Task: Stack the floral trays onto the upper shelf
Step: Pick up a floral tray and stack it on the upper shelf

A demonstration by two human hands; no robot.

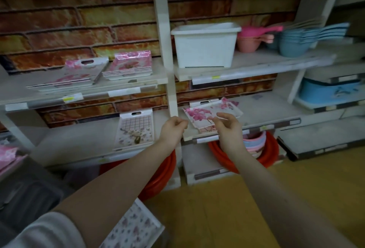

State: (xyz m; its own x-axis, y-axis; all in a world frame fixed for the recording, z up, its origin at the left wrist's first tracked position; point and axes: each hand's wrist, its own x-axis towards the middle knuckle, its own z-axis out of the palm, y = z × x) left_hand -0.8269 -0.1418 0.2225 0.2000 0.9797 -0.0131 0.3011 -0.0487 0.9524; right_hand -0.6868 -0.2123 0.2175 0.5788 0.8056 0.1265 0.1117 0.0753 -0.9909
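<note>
As two hands [173, 128] [227, 127] hover, two tray stacks [67, 78] [128, 68]

Upper shelf [266, 61]: two floral tray stacks [128, 66], white tub [205, 46], scoops [292, 44]. Lower shelf [79, 141]: floral trays [199, 114].

Nothing readable here tbh, the little white and yellow paper tags [72, 98] on the pale upper shelf's front edge [45, 102] are just blur.

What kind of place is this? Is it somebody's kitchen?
Probably a housewares shop, not a kitchen: shelves with label strips on their edges, the same floral trays in stacks, and many blue scoops nested together.
</note>
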